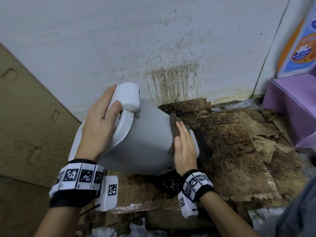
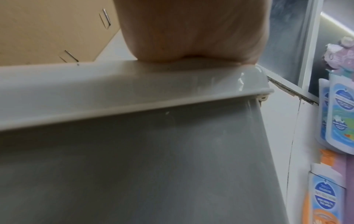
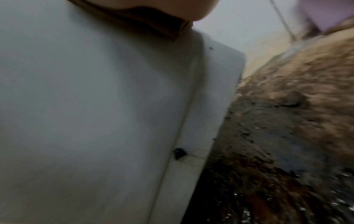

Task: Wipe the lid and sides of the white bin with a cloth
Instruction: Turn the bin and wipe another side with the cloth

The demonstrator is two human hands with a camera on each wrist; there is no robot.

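Observation:
The white bin lies tilted, lid to the left and base to the right over the dirty floor. My left hand lies across the lid, fingers and thumb gripping its raised white block. My right hand presses a brown cloth flat against the bin's side near the base. The left wrist view shows my palm on the lid rim above the grey side. In the right wrist view the cloth sits under my hand on the bin wall.
Brown cardboard boxes stand at the left. The white wall behind is streaked with brown stains. Soiled, torn cardboard covers the floor, with black grime under the bin. A purple box stands at the right.

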